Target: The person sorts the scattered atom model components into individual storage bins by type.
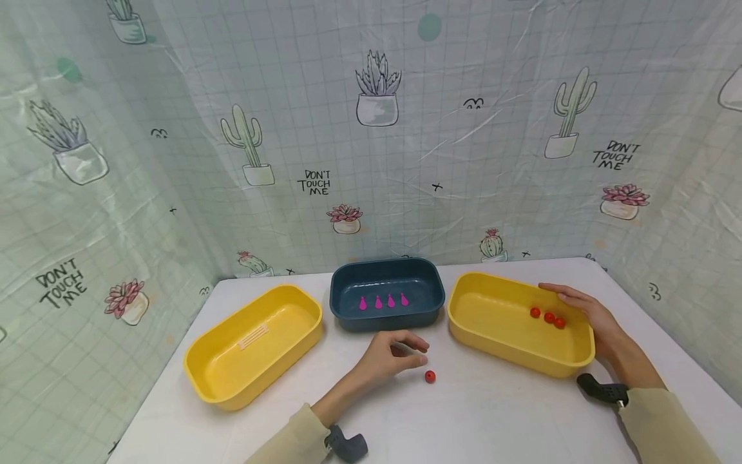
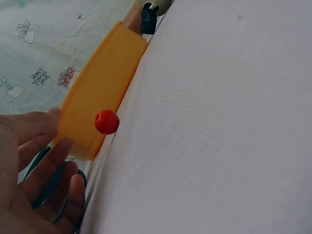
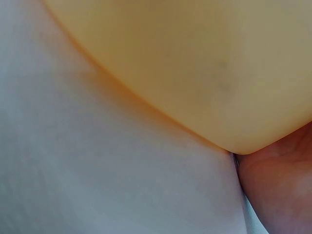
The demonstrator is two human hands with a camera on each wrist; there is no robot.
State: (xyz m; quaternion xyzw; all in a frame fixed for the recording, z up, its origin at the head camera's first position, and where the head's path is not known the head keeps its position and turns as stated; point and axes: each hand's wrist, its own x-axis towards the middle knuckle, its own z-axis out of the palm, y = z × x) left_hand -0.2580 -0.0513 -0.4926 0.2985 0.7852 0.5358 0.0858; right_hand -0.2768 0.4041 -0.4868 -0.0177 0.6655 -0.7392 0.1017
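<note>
A single red bead [image 1: 430,376] with a hole lies on the white table, in front of my left hand [image 1: 394,353]. That hand's thumb and fingers are bent loosely with a gap between them. In the left wrist view the bead [image 2: 107,122] sits just beyond the fingertips, apart from them. My right hand [image 1: 594,319] rests against the right end of a yellow bin [image 1: 493,341], its fingers reaching along the far rim. Several red beads [image 1: 549,317] lie inside this bin. In the right wrist view the palm [image 3: 278,180] touches the bin's outer wall [image 3: 195,73]; the fingers are hidden.
A dark blue bin [image 1: 385,320] at the back middle holds several pink drop-shaped pieces [image 1: 391,301]. Another yellow bin [image 1: 272,374] on the left holds a few pale sticks [image 1: 253,336]. A cactus-printed sheet [image 1: 417,193] hangs behind and at both sides of the table.
</note>
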